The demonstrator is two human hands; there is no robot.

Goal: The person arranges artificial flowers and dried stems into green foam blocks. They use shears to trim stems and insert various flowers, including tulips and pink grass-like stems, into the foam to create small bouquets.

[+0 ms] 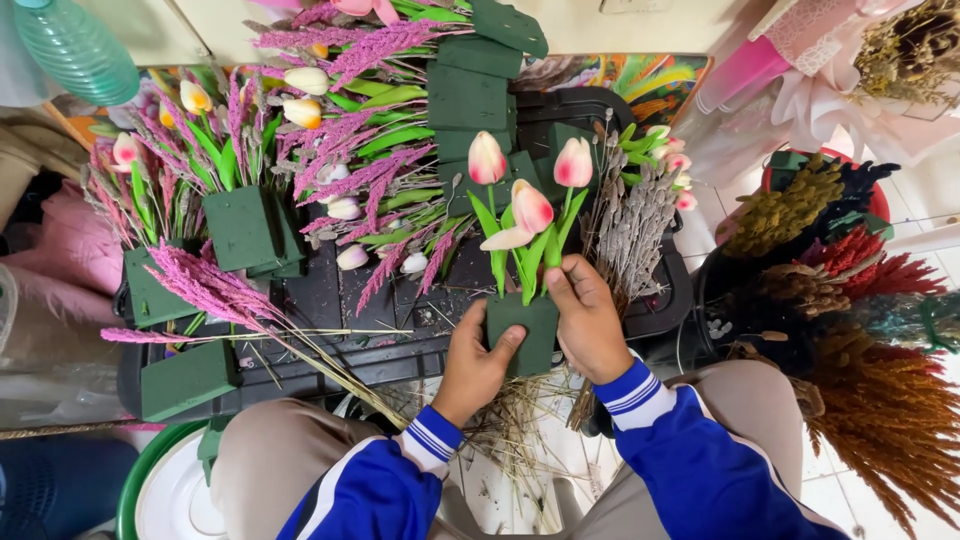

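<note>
My left hand [472,362] grips a dark green floral foam block [530,330] from the left side. Several pink and cream artificial tulips [530,205] with green leaves stand upright in that block. My right hand [588,318] rests on the block's top right, with thumb and fingers pinched at the base of the tulip stems. Both arms wear blue sleeves with white stripes. The block hovers over my lap, just in front of a black tray [400,350].
More foam blocks [245,228] with tulips and purple plume stems [215,290] fill the black tray. Bare foam blocks [465,95] are stacked behind. Dried grey stems [630,235] lie right of the tulips. Orange, red and olive dried plumes [880,400] fill the right. A green-rimmed white plate [165,495] sits lower left.
</note>
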